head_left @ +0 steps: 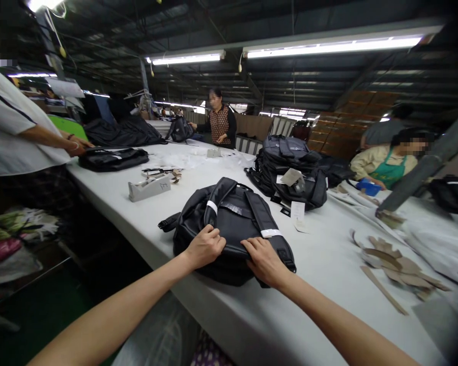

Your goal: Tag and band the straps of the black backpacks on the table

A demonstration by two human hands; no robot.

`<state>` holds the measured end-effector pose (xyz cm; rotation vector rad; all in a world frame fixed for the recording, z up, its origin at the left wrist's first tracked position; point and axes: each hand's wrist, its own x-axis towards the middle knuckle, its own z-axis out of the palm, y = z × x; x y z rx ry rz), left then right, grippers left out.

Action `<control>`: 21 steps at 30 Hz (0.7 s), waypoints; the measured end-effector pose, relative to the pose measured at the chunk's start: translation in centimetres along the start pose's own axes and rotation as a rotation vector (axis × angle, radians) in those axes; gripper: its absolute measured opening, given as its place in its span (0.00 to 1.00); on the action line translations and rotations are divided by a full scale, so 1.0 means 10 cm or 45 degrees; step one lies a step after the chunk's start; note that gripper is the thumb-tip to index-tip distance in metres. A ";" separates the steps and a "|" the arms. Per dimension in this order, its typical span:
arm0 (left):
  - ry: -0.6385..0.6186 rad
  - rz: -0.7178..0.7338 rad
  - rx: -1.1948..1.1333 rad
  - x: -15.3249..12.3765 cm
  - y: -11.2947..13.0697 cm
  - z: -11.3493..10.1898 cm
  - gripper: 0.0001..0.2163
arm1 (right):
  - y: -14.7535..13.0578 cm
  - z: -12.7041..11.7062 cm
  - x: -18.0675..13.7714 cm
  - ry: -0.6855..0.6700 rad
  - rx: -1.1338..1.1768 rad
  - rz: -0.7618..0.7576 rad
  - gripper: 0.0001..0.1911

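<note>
On the near edge of the long white smooth surface (137,213) lies a black fabric backpack (229,223), back panel up, its two padded shoulder straps running toward the person and each wrapped with a narrow white paper band (270,233). The cloth looks smooth and slightly glossy, and the bag is rounded and soft in outline. The left hand (205,247) rests on the lower part of the bag with fingers curled, gripping the end of the left strap. The right hand (264,260) lies palm down on the bag's bottom edge, fingers bent and pressing against the base of the right strap.

Beyond the bag, a grey folded cardboard piece (149,187) sits near the surface's left edge. A pile of black backpacks with white hang tags (290,173) stands well apart to the right, with a loose white paper tag (297,211) lying flat just in front of it. Flat brown cardboard cut-outs (397,264), curved and strip-shaped, are scattered at the right. A flat black bag (112,158) lies at the far left under the hands of a person in a white shirt (11,127). Another person in a patterned top (220,124) stands at the far end, and a person in a green apron (389,162) sits at the right.
</note>
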<state>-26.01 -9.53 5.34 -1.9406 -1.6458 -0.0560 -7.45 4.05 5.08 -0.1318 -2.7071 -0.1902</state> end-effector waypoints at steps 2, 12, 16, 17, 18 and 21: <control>0.006 0.042 0.006 -0.02 -0.03 -0.09 0.10 | -0.02 -0.03 -0.03 -0.025 -0.109 -0.078 0.10; -0.156 0.042 -0.258 -0.57 -0.17 -0.16 0.29 | -0.32 0.11 -0.37 0.073 -0.002 -0.085 0.24; -0.140 -0.020 -0.194 -0.68 -0.25 -0.06 0.36 | -0.24 0.19 -0.28 0.017 0.085 -0.237 0.36; -0.132 -0.011 -0.171 -0.68 -0.29 -0.07 0.37 | -0.23 0.20 -0.22 0.036 0.061 -0.267 0.38; -0.111 0.002 -0.150 -0.67 -0.34 -0.09 0.37 | -0.23 0.20 -0.15 0.066 0.026 -0.268 0.37; 0.055 0.043 -0.159 -0.39 -0.41 -0.02 0.30 | -0.31 0.07 0.00 0.054 -0.129 -0.164 0.31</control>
